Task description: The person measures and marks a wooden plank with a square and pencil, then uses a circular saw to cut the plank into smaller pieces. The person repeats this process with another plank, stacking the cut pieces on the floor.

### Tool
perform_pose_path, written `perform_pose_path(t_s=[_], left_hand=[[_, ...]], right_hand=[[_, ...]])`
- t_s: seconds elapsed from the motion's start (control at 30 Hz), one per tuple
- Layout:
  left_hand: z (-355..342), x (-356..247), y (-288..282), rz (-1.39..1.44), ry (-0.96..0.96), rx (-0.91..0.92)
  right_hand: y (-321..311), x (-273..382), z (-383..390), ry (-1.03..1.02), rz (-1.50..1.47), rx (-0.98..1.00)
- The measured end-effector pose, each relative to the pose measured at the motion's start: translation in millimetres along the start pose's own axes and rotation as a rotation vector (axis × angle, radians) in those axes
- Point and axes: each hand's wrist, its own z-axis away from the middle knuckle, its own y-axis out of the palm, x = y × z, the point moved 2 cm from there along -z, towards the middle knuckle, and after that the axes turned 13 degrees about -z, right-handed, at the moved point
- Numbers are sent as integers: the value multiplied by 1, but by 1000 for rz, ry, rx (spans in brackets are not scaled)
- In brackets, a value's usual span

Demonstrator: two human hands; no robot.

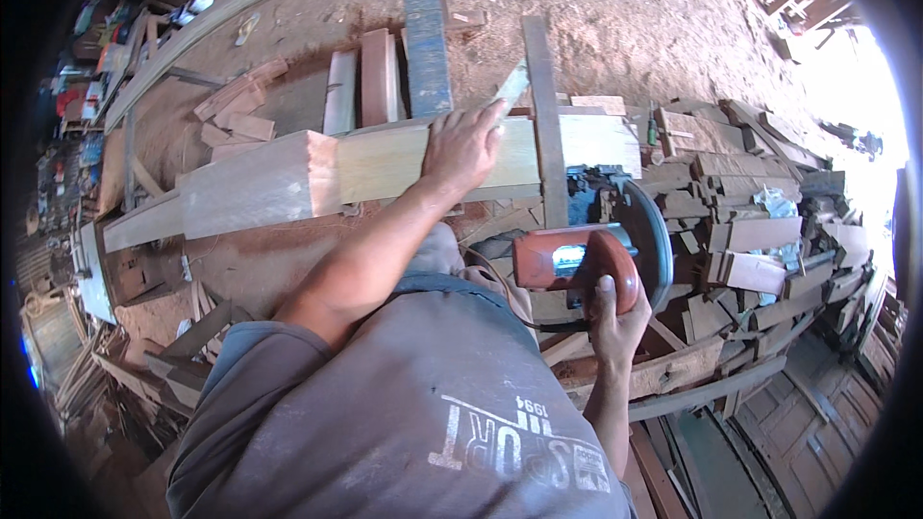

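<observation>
My right hand (pixel 617 322) is wrapped round the rear handle of a circular saw (pixel 562 259) with an orange-red motor body and a dark curved metal edge on its right side. The saw is close to the near side of a long pale board (pixel 385 161). My left hand (pixel 463 149) is closed over the far part of this board, its fingertips partly hidden. Beyond those fingers a thin pale strip (pixel 515 85) slants away; whether they touch it is unclear. A narrow dark wooden bar (pixel 545 125) crosses the board between my hands.
Stacked wood offcuts (pixel 750 231) fill the right side, with a green-handled screwdriver (pixel 653 127) near them. A blue-painted plank (pixel 426 34) and short brown blocks (pixel 375 77) lie beyond the board. A thick squared timber (pixel 245 187) stands left. A dark cord (pixel 510 303) runs beside the saw.
</observation>
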Motion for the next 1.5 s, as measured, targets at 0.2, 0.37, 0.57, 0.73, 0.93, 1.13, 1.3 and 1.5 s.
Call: perform_pose_path(t_s=[0.2, 0.37, 0.57, 0.73, 0.93, 1.13, 1.3, 1.5], left_hand=[[4, -1, 0, -15, 12, 18], [6, -1, 0, -19, 1, 28], [7, -3, -1, -5, 2, 18], [4, -2, -2, -15, 9, 30], [3, 0, 1, -10, 14, 26], [2, -1, -1, -6, -6, 47], [3, 1, 1, 1, -11, 49], [2, 3, 2, 0, 1, 57]], right_hand=[[2, 3, -4, 41, 27, -19], [3, 8, -9, 97, 65, -4], [2, 10, -12, 115, 120, 4], [9, 18, -17, 123, 50, 16], [20, 29, -31, 142, 1, 31], [27, 28, -42, 144, -10, 27], [33, 32, -50, 138, -29, 46], [40, 37, -58, 117, -62, 47]])
